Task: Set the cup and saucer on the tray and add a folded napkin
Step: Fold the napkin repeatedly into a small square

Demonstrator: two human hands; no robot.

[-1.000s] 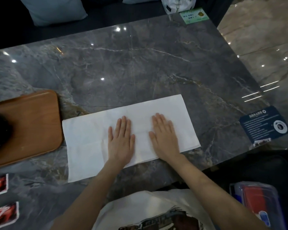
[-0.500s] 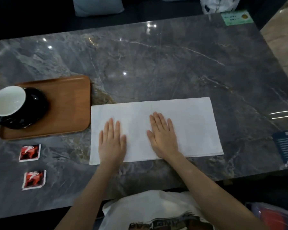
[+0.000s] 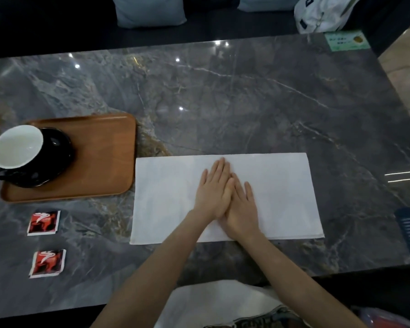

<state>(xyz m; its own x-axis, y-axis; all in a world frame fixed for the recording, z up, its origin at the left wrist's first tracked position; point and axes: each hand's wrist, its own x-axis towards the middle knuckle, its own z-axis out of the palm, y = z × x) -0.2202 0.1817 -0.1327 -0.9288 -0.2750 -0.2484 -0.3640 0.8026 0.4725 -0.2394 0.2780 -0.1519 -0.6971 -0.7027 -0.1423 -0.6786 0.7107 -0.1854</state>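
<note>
Nearest the camera, two bare forearms reach out over the near edge of the dark marbled surface (image 3: 223, 95). The left hand (image 3: 213, 188) and the right hand (image 3: 242, 204) lie flat, palms down, on the middle of the white napkin (image 3: 282, 192), touching along their inner edges, with the left hand partly over the right. The fingers (image 3: 219, 169) of both hands are stretched out straight and held close together, gripping nothing. The napkin is a wide rectangle lying flat on the surface, its long near edge showing stacked layers at the right corner.

To the left of the napkin, near the front, two small red packets (image 3: 47, 263) lie on the surface, one nearer than the other (image 3: 43, 223), well apart from the napkin.

Farther back on the left sits the wooden tray (image 3: 109, 157), its right edge just beside the napkin's far left corner. On the tray's left part stands the black saucer (image 3: 59, 147) with the cup (image 3: 17, 147) on it, black outside and white inside.

At the far right corner of the surface lies a green card (image 3: 346, 40). Beyond the far edge are a pale blue cushion (image 3: 149, 10) and a white bag (image 3: 322, 13).
</note>
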